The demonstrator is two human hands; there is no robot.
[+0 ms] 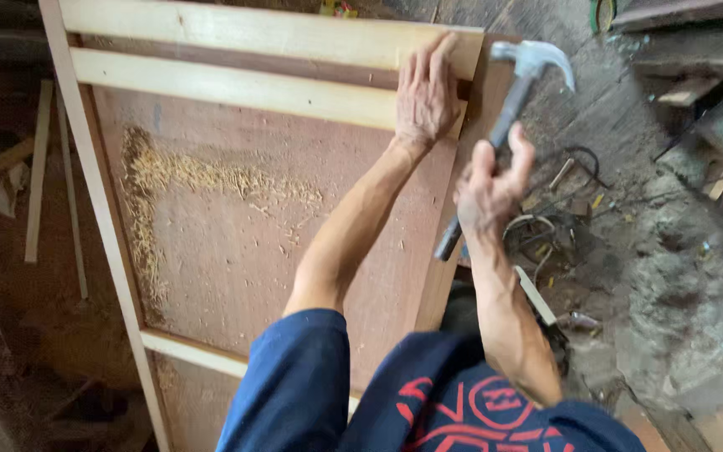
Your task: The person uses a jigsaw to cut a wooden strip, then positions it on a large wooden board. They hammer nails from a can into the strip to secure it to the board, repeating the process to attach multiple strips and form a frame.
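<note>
A reddish plywood panel [236, 251] framed with pale wooden battens lies flat below me. My left hand [425, 94] rests palm down on the right end of the second cross batten [236, 88], its fingertips reaching the top batten [261, 32]. My right hand [489, 191] grips the handle of a steel claw hammer [535, 59], raised beside the panel's right edge with the head near the top right corner. Whether a nail is under my left hand is hidden.
Sawdust [156, 180] lies in a curved band on the plywood. Loose wood strips [38, 167] lie on the dirt floor at left. Scrap wood, wire and debris [558, 218] litter the rough ground at right. A lower cross batten [194, 351] runs near my knee.
</note>
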